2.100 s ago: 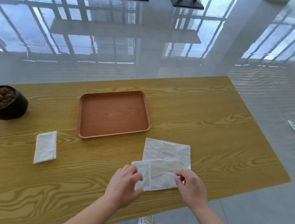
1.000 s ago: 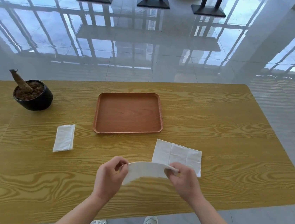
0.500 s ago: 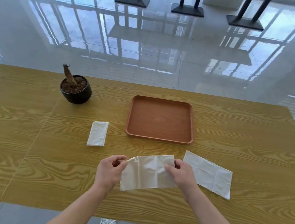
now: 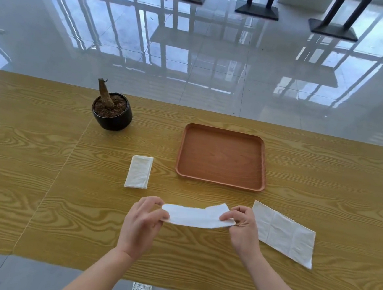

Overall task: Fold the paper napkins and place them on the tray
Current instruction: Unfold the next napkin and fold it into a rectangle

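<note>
A white paper napkin (image 4: 195, 215) is stretched between my hands just above the table, doubled over into a long strip. My left hand (image 4: 142, 225) pinches its left end and my right hand (image 4: 242, 231) pinches its right end. To the right of my right hand a second napkin (image 4: 283, 232) lies flat on the table, showing crease lines. A small folded napkin (image 4: 139, 171) rests left of the brown wooden tray (image 4: 219, 182), which holds nothing.
A black pot (image 4: 112, 115) with soil and a cut stem stands at the back left. The yellow wood-grain table (image 4: 39, 175) ends close to my body, and its right end is near the tray. Glossy floor and black stand bases (image 4: 257, 10) lie beyond.
I lifted the top napkin off the other one and folded its hanging sheet into a narrow strip. My head has turned, shifting the table objects rightward in view.
</note>
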Demonstrator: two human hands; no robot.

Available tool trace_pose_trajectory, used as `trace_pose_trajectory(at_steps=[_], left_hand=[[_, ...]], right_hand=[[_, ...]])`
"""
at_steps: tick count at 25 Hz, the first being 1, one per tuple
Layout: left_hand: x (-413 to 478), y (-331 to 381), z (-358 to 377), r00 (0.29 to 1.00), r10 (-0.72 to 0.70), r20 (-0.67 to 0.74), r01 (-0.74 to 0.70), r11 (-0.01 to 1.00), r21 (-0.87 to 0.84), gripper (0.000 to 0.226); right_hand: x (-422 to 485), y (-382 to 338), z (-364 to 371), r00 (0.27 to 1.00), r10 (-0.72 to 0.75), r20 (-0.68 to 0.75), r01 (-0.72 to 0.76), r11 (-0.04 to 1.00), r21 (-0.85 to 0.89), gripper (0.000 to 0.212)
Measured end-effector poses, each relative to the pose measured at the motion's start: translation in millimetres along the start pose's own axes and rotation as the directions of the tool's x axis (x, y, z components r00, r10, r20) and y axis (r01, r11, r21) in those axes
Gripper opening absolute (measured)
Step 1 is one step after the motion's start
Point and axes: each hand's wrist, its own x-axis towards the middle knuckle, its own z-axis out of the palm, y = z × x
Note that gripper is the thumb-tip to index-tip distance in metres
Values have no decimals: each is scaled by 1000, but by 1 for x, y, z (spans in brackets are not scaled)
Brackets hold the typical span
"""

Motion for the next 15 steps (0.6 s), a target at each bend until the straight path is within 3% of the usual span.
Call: trace_pose_trajectory(at_steps=[3, 5, 7, 11, 13, 15], left_hand=[[-15, -7, 9, 981, 174, 82, -184, 973, 141, 32], [-27, -7, 15, 964, 200, 173, -232, 954, 190, 35], [-36, -7, 17, 963, 151, 222, -196, 961, 193, 35], [-35, 1, 21, 970, -52, 237, 22, 991, 128, 28], [-30, 7, 24, 956, -122, 267, 70, 978, 197, 21], [-27, 8, 30, 942, -156, 298, 65, 954, 293, 28]], right_hand=[[-8, 10, 2, 997, 79, 12, -79, 997, 23, 60], [-13, 15, 3, 987, 157, 42, -160, 983, 94, 50], [-17, 17, 4, 974, 223, 43, -227, 957, 182, 43], [-17, 14, 2, 955, 295, 2, -281, 909, 309, 34], [-15, 13, 4, 949, 316, -21, -303, 924, 235, 21], [-14, 13, 5, 953, 303, -9, -301, 948, 101, 23]])
